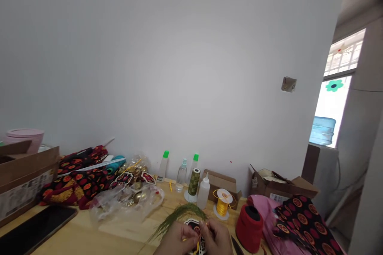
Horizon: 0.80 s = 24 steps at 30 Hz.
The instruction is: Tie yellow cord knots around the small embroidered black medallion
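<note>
Low in the head view, my left hand [176, 240] and my right hand [218, 239] meet, fingers pinched, over a small embroidered patch [193, 221] in black and red with a white edge. Yellow cord [196, 248] runs across the patch at my left fingertips. My right thumb and fingers grip the patch's right side. A bunch of green threads [176, 212] arches behind both hands and trails to the left. My fingers hide much of the patch. A dark pointed blade [237, 246] lies right of my right hand.
Behind stand a white squeeze bottle [204, 193], a green thread spool [194, 182], a yellow cord spool [222, 207] and green-capped bottles. A red thread cone [249, 229] and patterned cloth [302, 219] are right. Left are a plastic bag [128, 203], a phone [32, 229] and a carton [26, 187].
</note>
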{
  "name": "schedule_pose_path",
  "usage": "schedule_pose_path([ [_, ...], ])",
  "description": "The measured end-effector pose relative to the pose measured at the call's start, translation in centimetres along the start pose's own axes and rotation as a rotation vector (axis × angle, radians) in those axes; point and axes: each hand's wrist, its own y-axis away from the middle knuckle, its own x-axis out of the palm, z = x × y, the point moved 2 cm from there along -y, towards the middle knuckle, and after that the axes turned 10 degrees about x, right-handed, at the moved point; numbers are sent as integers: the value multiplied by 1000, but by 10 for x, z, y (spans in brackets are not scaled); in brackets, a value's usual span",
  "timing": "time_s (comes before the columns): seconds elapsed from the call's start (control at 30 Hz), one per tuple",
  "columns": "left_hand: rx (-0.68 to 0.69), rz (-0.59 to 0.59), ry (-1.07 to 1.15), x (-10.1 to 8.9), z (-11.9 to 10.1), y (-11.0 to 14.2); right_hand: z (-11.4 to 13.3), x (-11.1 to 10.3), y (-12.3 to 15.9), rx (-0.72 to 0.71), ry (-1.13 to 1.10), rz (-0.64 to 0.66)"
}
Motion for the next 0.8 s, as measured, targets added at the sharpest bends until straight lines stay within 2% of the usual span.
schedule_pose_path([
  [0.07, 1, -18, 12, 0, -2, -1, -4, 1, -1, 37, -12, -6],
  [0.17, -19, -56, 17, 1, -5, 0, -6, 1, 0, 72, -12, 55],
  [0.43, 24, -50, -156, 0, -12, 6, 1, -1, 5, 126, 9, 123],
  [0.63, 54, -4, -167, 2, -22, 8, 4, 0, 6, 102, 152, 51],
  [0.8, 25, 52, -33, 2, -18, 7, -2, -2, 8, 118, 179, 15],
])
